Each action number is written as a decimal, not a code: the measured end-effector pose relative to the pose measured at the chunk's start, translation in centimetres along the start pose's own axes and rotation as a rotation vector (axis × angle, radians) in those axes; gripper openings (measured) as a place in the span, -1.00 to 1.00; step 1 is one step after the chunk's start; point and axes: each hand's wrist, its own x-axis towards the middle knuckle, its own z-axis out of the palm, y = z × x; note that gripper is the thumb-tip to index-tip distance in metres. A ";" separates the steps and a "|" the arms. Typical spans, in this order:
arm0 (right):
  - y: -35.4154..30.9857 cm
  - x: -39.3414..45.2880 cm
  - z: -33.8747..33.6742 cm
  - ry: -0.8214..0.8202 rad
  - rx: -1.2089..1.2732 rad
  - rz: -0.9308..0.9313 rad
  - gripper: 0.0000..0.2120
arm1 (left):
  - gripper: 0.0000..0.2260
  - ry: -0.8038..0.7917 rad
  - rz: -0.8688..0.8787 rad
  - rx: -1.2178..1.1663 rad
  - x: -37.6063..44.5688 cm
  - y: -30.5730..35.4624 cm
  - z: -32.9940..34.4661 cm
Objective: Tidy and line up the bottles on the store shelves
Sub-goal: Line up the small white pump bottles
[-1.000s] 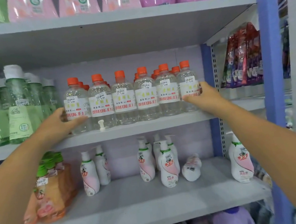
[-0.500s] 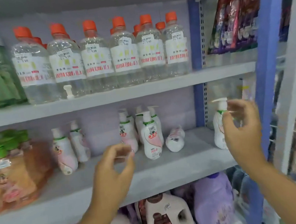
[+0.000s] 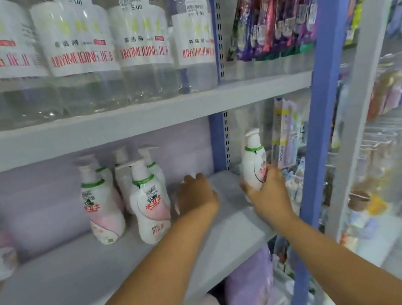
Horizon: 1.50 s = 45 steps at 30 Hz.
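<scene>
Hands have dropped from the clear bottles (image 3: 79, 53) to the pump bottles (image 3: 150, 200): the left hand (image 3: 195, 196) now covers the toppled one, grip unclear. Far right, the right hand (image 3: 266, 189) grips the stray bottle (image 3: 253, 163); gathering looks underway.

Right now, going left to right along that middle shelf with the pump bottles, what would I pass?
Pump bottle cluster → left hand, reaching over a fallen bottle that it mostly hides → right hand gripping a lone pump bottle → blue shelf post.
</scene>
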 end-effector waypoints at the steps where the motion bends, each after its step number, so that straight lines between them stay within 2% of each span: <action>1: -0.1 0.1 0.1 -0.007 -0.025 -0.011 -0.32 | -0.70 -0.004 -0.019 0.029 0.8 0.2 0.4; 3: -0.4 0.4 0.2 -0.029 -0.085 -0.042 -0.27 | -0.70 -0.012 -0.117 0.029 2.5 0.0 1.4; 5: -0.1 0.7 0.2 -0.058 -0.099 -0.064 -0.28 | -0.55 -0.056 -0.237 0.030 3.6 0.1 2.0; 7: 0.5 0.6 0.1 -0.102 -0.028 -0.068 -0.32 | -0.41 -0.047 -0.267 0.021 4.6 0.3 2.7; 8: 0.8 0.6 0.1 -0.117 0.023 -0.055 -0.35 | -0.43 -0.038 -0.257 -0.016 5.1 0.3 2.9; 10: 1.2 0.5 -0.1 -0.152 0.089 -0.029 -0.41 | -0.45 -0.024 -0.241 -0.231 5.6 0.0 2.9; 12: 1.2 0.6 -0.1 -0.175 0.137 -0.014 -0.46 | -0.36 0.006 -0.236 -0.650 5.5 -0.4 2.7; 14: 1.2 0.6 -0.1 -0.159 0.171 -0.004 -0.46 | -0.43 0.110 -0.174 -1.019 4.6 -0.2 3.0; 17: 1.4 0.6 -0.1 -0.068 0.169 -0.010 -0.43 | -0.55 0.199 -0.028 -1.167 2.9 0.5 3.7; 21: 1.9 0.9 -0.4 -0.022 0.188 -0.009 -0.30 | -0.45 0.123 0.104 -1.248 2.6 0.5 3.8; 25: 2.2 0.7 -0.5 -0.082 0.242 -0.022 -0.40 | -0.40 0.067 0.143 -1.219 2.0 -0.5 4.2; 29: 2.8 1.3 -1.1 -0.259 0.338 0.021 -0.42 | -0.41 -0.033 0.107 -1.094 1.9 -2.1 4.7; 31: 3.4 2.0 -1.7 -0.365 0.351 0.060 -0.33 | -0.41 -0.015 0.088 -1.008 1.9 -2.2 5.0; 34: 3.9 3.4 -2.5 -0.423 0.320 0.044 -0.20 | -0.49 0.018 0.048 -1.008 2.6 -1.5 5.2; 38: 3.3 4.6 -2.2 -0.466 0.303 0.042 -0.43 | -0.57 -0.043 0.043 -0.968 4.6 0.1 4.7; 42: 3.3 4.9 -1.5 -0.441 0.311 0.046 -0.36 | -0.56 -0.120 0.066 -1.031 6.1 1.3 4.3; 45: 3.4 5.1 -1.3 -0.457 0.309 0.044 -0.42 | -0.59 -0.163 0.060 -1.117 6.6 1.8 5.1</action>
